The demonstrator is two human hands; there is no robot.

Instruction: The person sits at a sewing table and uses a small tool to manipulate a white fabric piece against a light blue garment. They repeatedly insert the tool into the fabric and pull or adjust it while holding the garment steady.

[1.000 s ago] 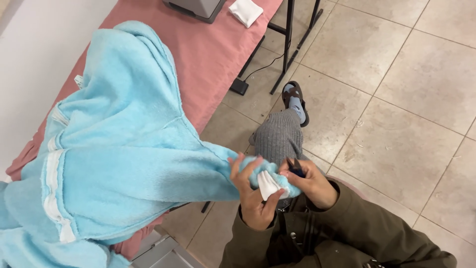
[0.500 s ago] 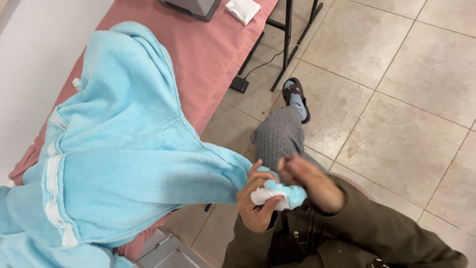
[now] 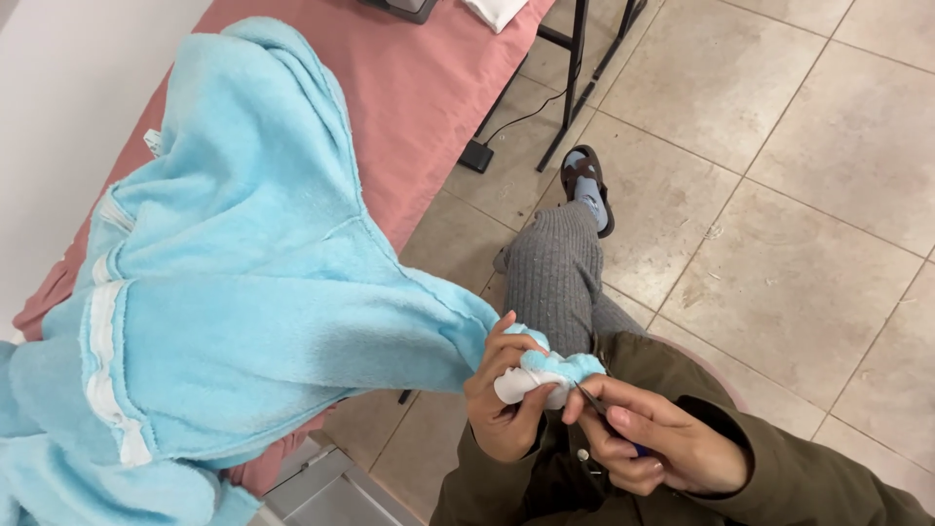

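Garment (image 3: 243,292), light blue, ends bunched inside the left hand (image 3: 506,404), fingers curled tight round its white-lined cuff. Right hand (image 3: 653,443) pinches a thin dark tool (image 3: 592,401), tip touching the cuff.

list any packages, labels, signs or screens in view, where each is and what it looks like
Garment tag: small white tab on the left edge of the light blue fleece garment, over the pink table; too small to show any marking.
Dark device: at the table's far end, top edge of the picture, grey and cut off; cannot tell whether it has a screen.
White folded item: beside it; cloth or packet, cannot tell.
No signs.
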